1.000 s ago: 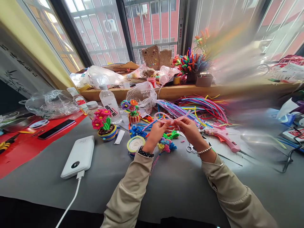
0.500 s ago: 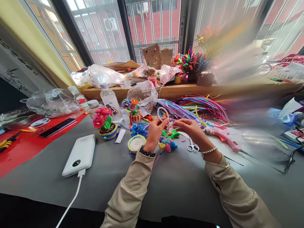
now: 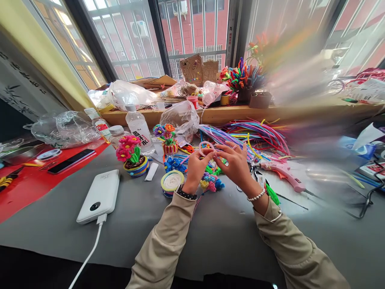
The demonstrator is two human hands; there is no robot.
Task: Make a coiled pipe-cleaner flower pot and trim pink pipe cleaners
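Note:
My left hand (image 3: pixel 195 170) is closed in a pinch on a pale pink pipe cleaner (image 3: pixel 205 143), which curves into a loop above the fingers. Fingertips of my right hand (image 3: pixel 236 163) meet it there and pinch the same pipe cleaner, with the other fingers raised. Just below the hands lies a bunch of pipe-cleaner flowers (image 3: pixel 211 185) in yellow, pink and blue. A round pot wrapped in coloured pipe cleaners (image 3: pixel 173 182) with a white middle sits by my left wrist. Scissors are mostly hidden behind my right hand.
A pink glue gun (image 3: pixel 285 174) lies to the right, near a green pipe-cleaner piece (image 3: pixel 272 194). Loose pipe cleaners (image 3: pixel 258 134) lie behind. On the left are a potted pink flower (image 3: pixel 129 150), a white power bank (image 3: pixel 100 194) with cable, and a bottle (image 3: pixel 140 130).
My right hand has moved in against the left and turned, its fingers now raised. The loop sits lower and rounder. The green piece beside my right wrist has come into sight.

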